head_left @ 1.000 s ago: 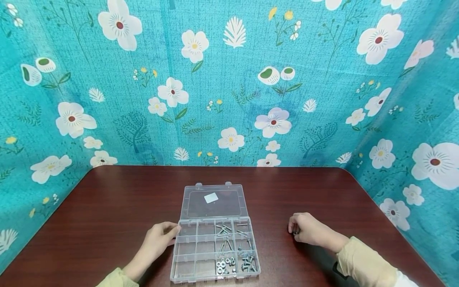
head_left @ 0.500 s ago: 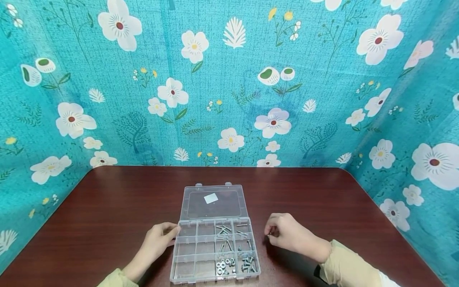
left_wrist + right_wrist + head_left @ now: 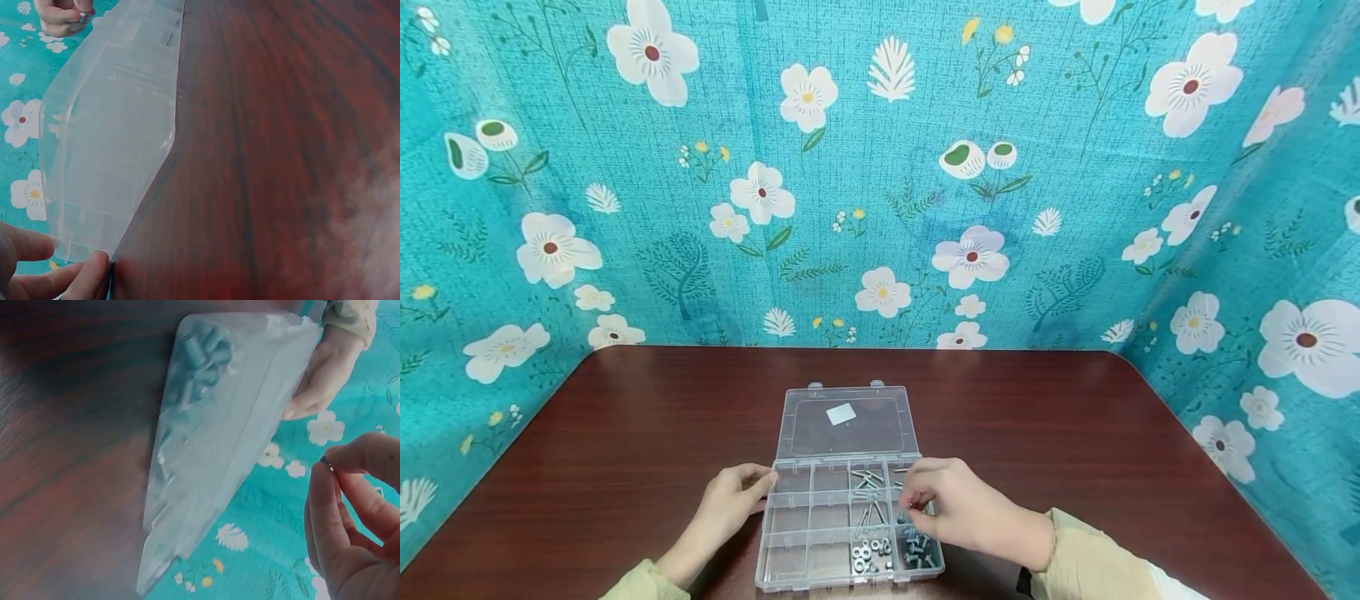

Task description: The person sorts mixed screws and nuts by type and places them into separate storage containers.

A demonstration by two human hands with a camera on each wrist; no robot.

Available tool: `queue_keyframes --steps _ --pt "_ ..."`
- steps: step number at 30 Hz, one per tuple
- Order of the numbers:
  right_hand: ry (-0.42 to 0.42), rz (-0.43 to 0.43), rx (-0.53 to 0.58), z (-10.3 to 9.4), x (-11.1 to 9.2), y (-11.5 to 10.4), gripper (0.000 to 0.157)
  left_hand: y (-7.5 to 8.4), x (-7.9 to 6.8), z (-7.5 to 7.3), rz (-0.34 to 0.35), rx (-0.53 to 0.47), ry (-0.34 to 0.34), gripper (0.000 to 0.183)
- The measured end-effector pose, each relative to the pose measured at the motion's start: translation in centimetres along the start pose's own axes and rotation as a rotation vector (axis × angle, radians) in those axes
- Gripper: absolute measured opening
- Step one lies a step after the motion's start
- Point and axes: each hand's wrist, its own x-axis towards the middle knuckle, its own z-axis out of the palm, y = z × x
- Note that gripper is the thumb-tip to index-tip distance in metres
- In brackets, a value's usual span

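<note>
A clear plastic compartment box [image 3: 790, 532] stands with its lid [image 3: 805, 429] folded back. Long screws [image 3: 867, 481], nuts [image 3: 865, 550] and short bolts [image 3: 917, 550] lie in its right-hand compartments. My left hand [image 3: 727, 500] holds the box's left side, with fingertips at the rim and side wall. Over the middle compartment of the right column, my right hand [image 3: 951, 508] pinches a small metal fastener [image 3: 326, 462] between thumb and fingertips. The fingers hide most of it, so I cannot tell its exact kind. Part of the right column is hidden under this hand.
The box rests on a dark red-brown wooden table [image 3: 1045, 417]. A teal floral cloth [image 3: 880, 208] hangs behind the table and along both sides. A white label [image 3: 841, 414] is on the lid.
My right hand has moved left, from the table right of the box to over its right column, with the small fastener pinched. The left hand and the box have stayed in place.
</note>
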Motion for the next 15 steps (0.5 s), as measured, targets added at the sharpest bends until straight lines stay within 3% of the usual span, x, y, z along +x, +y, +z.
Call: queue_keyframes --steps 7,15 --pt "-0.056 -0.045 0.054 1.6 0.5 -0.5 0.015 0.0 0.0 0.1 0.005 -0.002 0.003 0.023" --pt "-0.143 -0.076 -0.003 2.8 1.0 -1.0 0.013 0.0 0.1 0.0 0.02 0.025 0.013 0.022"
